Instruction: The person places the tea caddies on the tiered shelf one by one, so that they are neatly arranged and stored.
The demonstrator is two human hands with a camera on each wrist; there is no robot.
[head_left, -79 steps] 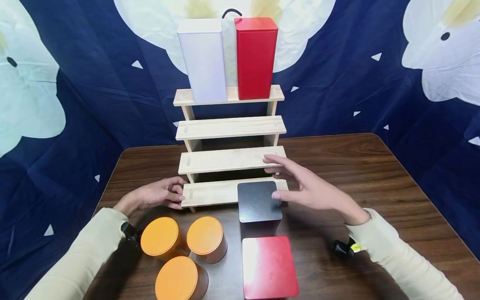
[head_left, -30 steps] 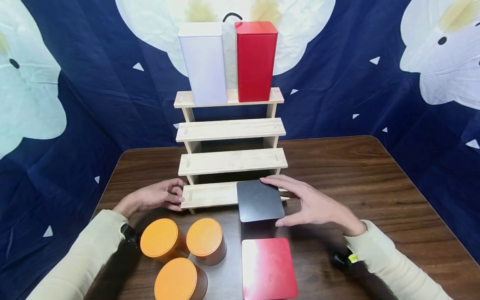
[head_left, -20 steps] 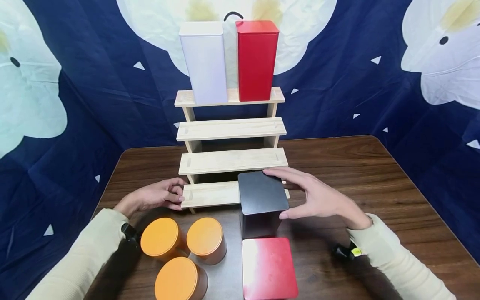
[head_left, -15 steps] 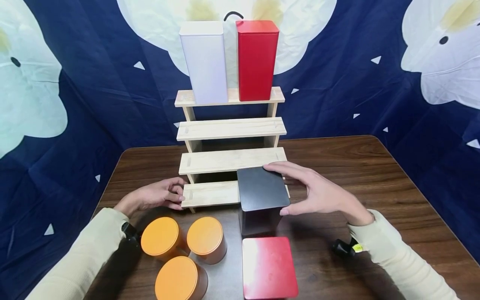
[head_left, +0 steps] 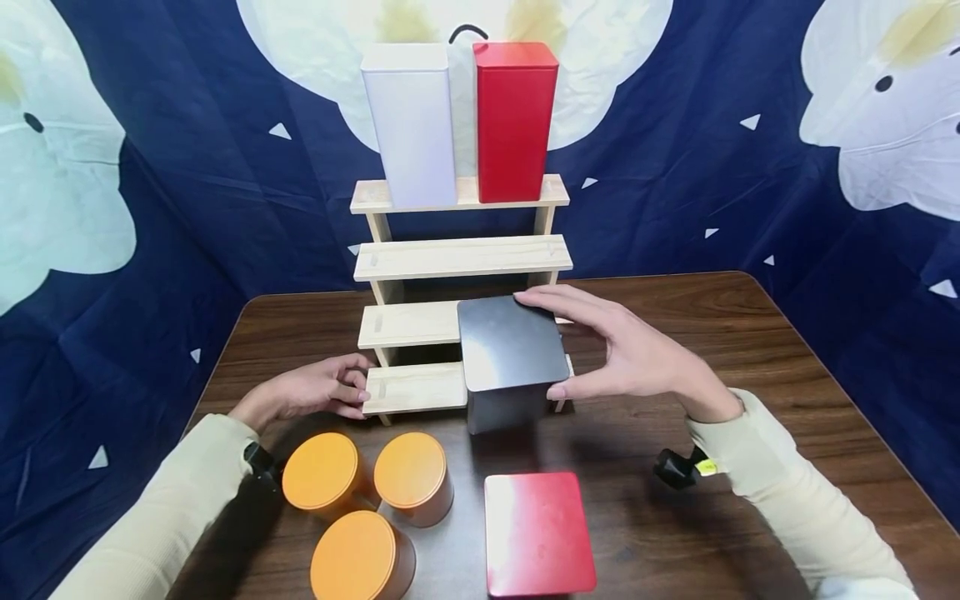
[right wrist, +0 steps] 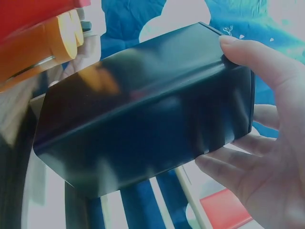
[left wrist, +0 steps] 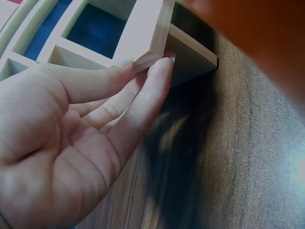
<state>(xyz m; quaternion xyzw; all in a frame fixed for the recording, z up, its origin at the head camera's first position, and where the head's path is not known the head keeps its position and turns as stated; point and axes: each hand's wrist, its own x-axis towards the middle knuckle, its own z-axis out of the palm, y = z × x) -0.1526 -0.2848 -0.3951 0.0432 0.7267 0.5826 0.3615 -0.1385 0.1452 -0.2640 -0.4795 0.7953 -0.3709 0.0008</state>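
Note:
My right hand [head_left: 637, 354] grips a tall black square tin [head_left: 513, 342] near its lid, thumb on the near side and fingers on the far side. The tin is off the table and overlaps the two lower steps of a wooden stepped shelf [head_left: 408, 325] in the head view. Seen from the right wrist, the black tin [right wrist: 147, 109] has smooth, glossy sides. With thumb and fingers, my left hand [head_left: 322, 390] pinches the left end of the lowest step. The left wrist view shows the fingertips of that hand [left wrist: 71, 138] around the board's corner.
A tall white tin [head_left: 412, 133] and a tall red tin [head_left: 516, 125] stand on the top step. On the brown table [head_left: 675, 325], three orange round tins [head_left: 408, 475] stand at front left, and another red square tin [head_left: 536, 533] at front centre. A patterned blue cloth [head_left: 660, 208] hangs behind.
My right hand has reached the black tin, taken hold of it and lifted it, bringing it toward the shelf. My left hand has stayed at the lowest step's end.

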